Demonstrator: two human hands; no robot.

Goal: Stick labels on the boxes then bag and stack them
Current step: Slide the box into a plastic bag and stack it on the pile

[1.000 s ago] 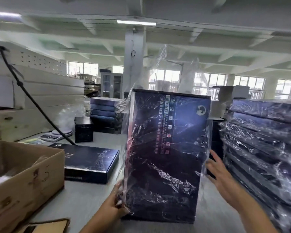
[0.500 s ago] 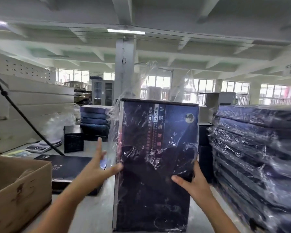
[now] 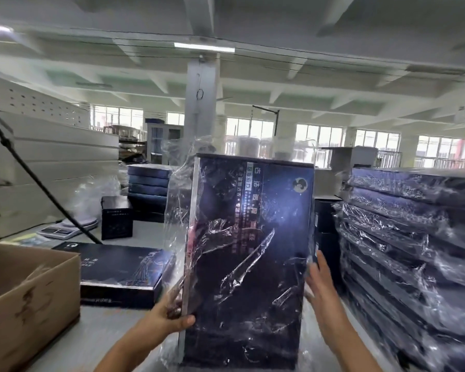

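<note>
The box (image 3: 247, 264) stands upright on the table (image 3: 91, 339), already in its clear bag (image 3: 176, 210). The left hand (image 3: 167, 315) grips its left edge with curled fingers (image 3: 184, 321); the right hand (image 3: 322, 294) is open, seemingly touching its right edge. Right of it is the bagged stack (image 3: 414, 251); left of it, 1 bare box (image 3: 118, 267).

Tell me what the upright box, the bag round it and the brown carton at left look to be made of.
The upright box: seemingly stiff printed cardboard, dark blue, straight edges and sharp corners. The bag: thin clear plastic film, glossy; it crinkles and throws white glints. The brown carton: probably corrugated cardboard, matt, with scuffed print.
</note>
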